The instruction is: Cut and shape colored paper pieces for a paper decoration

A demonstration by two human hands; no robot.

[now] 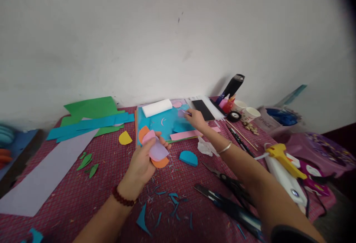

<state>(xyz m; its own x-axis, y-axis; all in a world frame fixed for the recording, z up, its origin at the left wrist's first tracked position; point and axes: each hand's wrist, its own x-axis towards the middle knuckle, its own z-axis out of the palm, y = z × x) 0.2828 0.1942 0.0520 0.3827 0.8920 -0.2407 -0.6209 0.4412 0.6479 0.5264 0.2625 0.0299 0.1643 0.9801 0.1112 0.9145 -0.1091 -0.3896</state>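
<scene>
Orange, pink and lilac paper pieces (pixel 159 150) are held in my left hand (pixel 143 161), its fingers closed round them in front of the blue sheets. My right hand (pixel 196 119) reaches over the blue sheets (pixel 151 124), its fingers closed on a small lilac paper piece (pixel 181 113) near their right side. Behind my hands a white roll (pixel 157 108) lies across the sheets. A pink strip (pixel 185 135) rests along their front edge. Between my forearms sits a stack of blue rounded pieces (pixel 188 158).
Scissors (pixel 222 176) and a cutter (pixel 222 203) lie beside my right forearm, with a yellow glue gun (pixel 286 159) farther right. Cups (pixel 251 114) and a black bottle (pixel 233 86) stand at the back right. Green sheets (pixel 91 107) and a lilac strip (pixel 50 172) lie left.
</scene>
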